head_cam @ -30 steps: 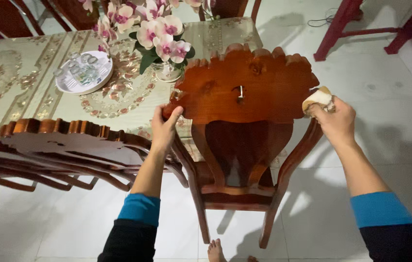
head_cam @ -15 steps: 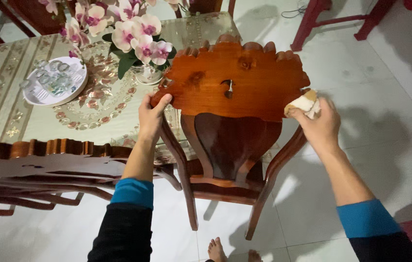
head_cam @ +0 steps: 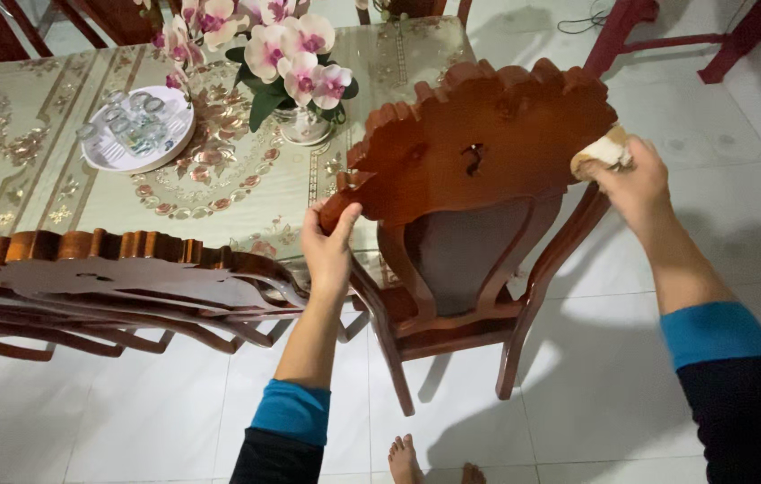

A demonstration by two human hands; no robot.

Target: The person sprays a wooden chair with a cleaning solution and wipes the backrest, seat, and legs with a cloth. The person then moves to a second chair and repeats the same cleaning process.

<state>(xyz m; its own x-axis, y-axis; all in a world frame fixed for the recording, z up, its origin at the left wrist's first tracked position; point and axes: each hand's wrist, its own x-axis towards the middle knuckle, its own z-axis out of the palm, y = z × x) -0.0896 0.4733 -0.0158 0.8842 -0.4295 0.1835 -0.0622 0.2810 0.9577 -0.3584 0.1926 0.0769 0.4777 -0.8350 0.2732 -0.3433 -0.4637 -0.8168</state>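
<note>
Change since the earlier frame: the cloth (head_cam: 603, 152) has travelled a little further up the right edge of the chair's top rail; the left hand keeps its grip at the rail's left corner.

Item 1. Row of dark carved wooden chairs (head_cam: 120, 282), far left, backs tilted and overlapping, pushed under the near edge of the tabletop (head_cam: 30, 170).

Item 2. Tabletop, covered in a pale green and gold patterned cloth under a clear sheet.

Item 3. Round white tray (head_cam: 134, 134) on the tabletop, upper left, holding small clear glasses.

Item 4. Vase of pink and white orchids (head_cam: 295, 63), just right of the tray, standing on a round patterned mat.

Item 5. Left hand (head_cam: 330, 246), fingers and thumb closed around the lower left corner of the chair's scalloped top rail. Forearm bare, sleeve dark with a blue cuff.

Item 6. Wooden chair (head_cam: 479, 161), reddish brown, tilted toward the viewer, broad carved top rail with a small keyhole-shaped cutout at centre, dark splat below. It stands on white floor tiles (head_cam: 595, 358), beside the tabletop.

Item 7. Right hand (head_cam: 633, 184), closed on a small pale cloth, pressing it against the right edge of the top rail. Same blue-cuffed sleeve.

Item 8. Red wooden furniture legs (head_cam: 658, 40), upper right, well apart from the chair.

Item 9. Bare toes (head_cam: 407, 459) at the bottom edge, on the tiles.
</note>
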